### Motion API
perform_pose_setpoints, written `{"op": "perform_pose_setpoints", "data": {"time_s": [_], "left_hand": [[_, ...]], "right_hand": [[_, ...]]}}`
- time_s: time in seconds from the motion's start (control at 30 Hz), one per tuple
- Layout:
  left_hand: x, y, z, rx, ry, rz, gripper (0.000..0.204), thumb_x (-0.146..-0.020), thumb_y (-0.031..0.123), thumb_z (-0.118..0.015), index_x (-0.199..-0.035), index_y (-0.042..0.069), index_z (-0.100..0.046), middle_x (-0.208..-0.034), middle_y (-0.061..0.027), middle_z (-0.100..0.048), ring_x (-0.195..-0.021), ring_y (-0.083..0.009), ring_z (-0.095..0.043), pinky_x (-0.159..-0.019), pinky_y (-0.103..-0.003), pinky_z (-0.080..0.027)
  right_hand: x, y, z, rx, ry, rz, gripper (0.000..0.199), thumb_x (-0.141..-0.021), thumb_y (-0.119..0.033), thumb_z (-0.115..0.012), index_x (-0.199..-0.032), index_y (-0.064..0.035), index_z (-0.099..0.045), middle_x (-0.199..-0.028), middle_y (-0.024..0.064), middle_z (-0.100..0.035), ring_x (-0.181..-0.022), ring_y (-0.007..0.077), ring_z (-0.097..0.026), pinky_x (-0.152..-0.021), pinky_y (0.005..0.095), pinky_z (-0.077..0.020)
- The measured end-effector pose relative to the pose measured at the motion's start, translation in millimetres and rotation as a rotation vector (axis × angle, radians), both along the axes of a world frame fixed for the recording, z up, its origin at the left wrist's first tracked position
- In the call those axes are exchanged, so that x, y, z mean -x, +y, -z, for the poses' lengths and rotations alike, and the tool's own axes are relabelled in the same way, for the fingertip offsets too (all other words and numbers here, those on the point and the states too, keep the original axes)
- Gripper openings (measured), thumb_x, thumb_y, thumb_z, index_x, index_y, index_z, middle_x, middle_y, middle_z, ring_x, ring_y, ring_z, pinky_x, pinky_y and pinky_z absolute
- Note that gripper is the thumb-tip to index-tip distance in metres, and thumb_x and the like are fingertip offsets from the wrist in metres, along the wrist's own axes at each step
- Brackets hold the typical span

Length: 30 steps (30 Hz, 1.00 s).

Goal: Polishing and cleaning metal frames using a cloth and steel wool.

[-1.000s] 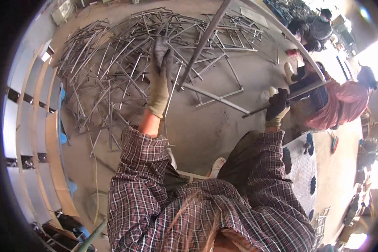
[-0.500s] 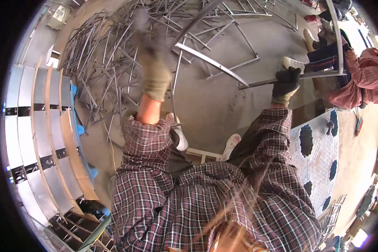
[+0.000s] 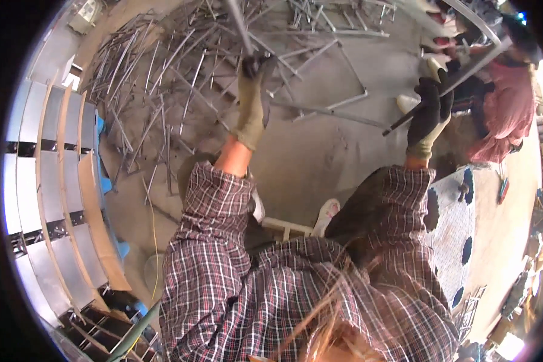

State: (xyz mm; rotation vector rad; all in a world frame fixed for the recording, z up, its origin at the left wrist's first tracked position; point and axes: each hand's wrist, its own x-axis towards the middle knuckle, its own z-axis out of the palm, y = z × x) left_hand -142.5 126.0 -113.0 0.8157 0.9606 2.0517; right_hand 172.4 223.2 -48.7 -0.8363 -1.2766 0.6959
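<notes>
Both my hands wear dark-palmed gloves with olive cuffs. Ahead of me, my left hand (image 3: 254, 90) is closed around a grey metal tube (image 3: 238, 24) that runs up past the top edge of the view. My right hand (image 3: 429, 111) grips another length of metal tube (image 3: 476, 67), whose near end sticks out left of the fingers. This length meets a further tube at a corner at the upper right, so it looks like a bent frame. A thin bar (image 3: 332, 111) stretches between my hands; whether it joins the held tubes, I cannot tell.
Many metal tube frames (image 3: 157, 78) lie tangled on the floor, ahead and left. Flat grey panels (image 3: 51, 178) with cardboard strips line the left side. Another person in a pinkish top (image 3: 507, 108) sits close on the right. A patterned sheet (image 3: 452, 223) lies nearer right.
My left hand, blurred before, has come right and nearer and now holds the tube. My right hand has shifted slightly right, and its tube has swung to a steeper slant.
</notes>
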Motion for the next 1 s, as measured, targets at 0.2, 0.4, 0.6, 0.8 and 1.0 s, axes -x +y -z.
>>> {"op": "perform_pose_setpoints", "data": {"time_s": [0.2, 0.4, 0.6, 0.8, 1.0], "left_hand": [[-10, 6, 13, 0.069, -0.133, -0.017, 0.049, -0.104, 0.025, -0.056, -0.145, 0.003, -0.043, -0.137, -0.0109, -0.058, -0.128, -0.0223, -0.056, -0.112, -0.036, -0.043], [-25, 8, 9, 0.11, -0.319, 0.085, 0.04, -0.102, 0.01, -0.057, -0.139, 0.004, -0.044, -0.132, -0.0093, -0.058, -0.123, -0.0208, -0.059, -0.11, -0.034, -0.046], [-35, 4, 8, 0.023, -0.371, 0.149, 0.038, -0.103, 0.017, -0.058, -0.137, 0.003, -0.048, -0.133, -0.012, -0.059, -0.131, -0.0228, -0.054, -0.117, -0.037, -0.038], [-26, 1, 8, 0.048, -0.324, 0.171, 0.052, -0.1, 0.011, -0.06, -0.144, 0.003, -0.034, -0.132, -0.0099, -0.056, -0.126, -0.0203, -0.055, -0.113, -0.033, -0.041], [-17, 0, -9, 0.007, -0.177, 0.089, 0.059, -0.099, 0.017, -0.066, -0.145, 0.0, -0.033, -0.134, -0.0106, -0.055, -0.123, -0.0215, -0.056, -0.107, -0.034, -0.045]], "right_hand": [[45, 1, -77, -0.226, -0.353, 0.045, 0.039, -0.099, -0.01, -0.063, -0.134, 0.0001, -0.051, -0.113, 0.0093, -0.064, -0.106, 0.0148, -0.058, -0.096, 0.031, -0.0467], [55, 16, -114, -0.239, -0.387, -0.045, 0.04, -0.095, -0.002, -0.066, -0.134, -0.0018, -0.054, -0.109, 0.0054, -0.065, -0.095, 0.0117, -0.059, -0.085, 0.027, -0.0484], [65, 36, -141, -0.162, -0.445, -0.031, 0.038, -0.093, -0.007, -0.07, -0.129, -0.0039, -0.057, -0.105, 0.0038, -0.068, -0.092, 0.0117, -0.062, -0.084, 0.0272, -0.0496], [72, 36, -138, -0.338, -0.604, 0.016, 0.03, -0.095, -0.012, -0.069, -0.122, -0.0032, -0.058, -0.102, 0.0048, -0.069, -0.091, 0.0101, -0.061, -0.084, 0.0264, -0.0494], [39, 76, -107, -0.206, -0.443, 0.068, 0.016, -0.095, -0.014, -0.069, -0.103, -0.0008, -0.068, -0.083, -0.0043, -0.061, -0.064, 0.0075, -0.053, -0.056, 0.0257, -0.043]]}}
